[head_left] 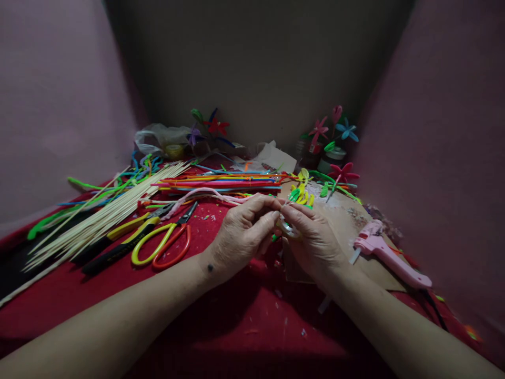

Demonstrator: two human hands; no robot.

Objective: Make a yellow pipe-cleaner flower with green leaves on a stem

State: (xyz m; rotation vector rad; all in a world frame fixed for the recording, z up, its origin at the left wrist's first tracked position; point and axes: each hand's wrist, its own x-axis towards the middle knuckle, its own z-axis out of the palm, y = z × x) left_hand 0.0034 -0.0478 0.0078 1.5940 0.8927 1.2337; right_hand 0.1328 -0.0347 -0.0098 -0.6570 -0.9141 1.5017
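My left hand (242, 231) and my right hand (313, 239) meet above a red cloth (244, 326), fingertips pinched together. Between them sits a small clear roll of tape (288, 227), partly hidden by the fingers. A pale pink pipe cleaner (205, 196) runs from the left up to my left fingertips. Both hands have their fingers curled closed around these small pieces. A bit of green shows under my left fingers.
Bamboo skewers (98, 218), pliers (118, 242) and yellow-and-red scissors (165, 245) lie to the left. Coloured pipe cleaners (221, 183) spread across the back. A pink glue gun (389, 255) rests on cardboard (347, 216) at right. Pipe-cleaner flowers (333, 131) stand behind.
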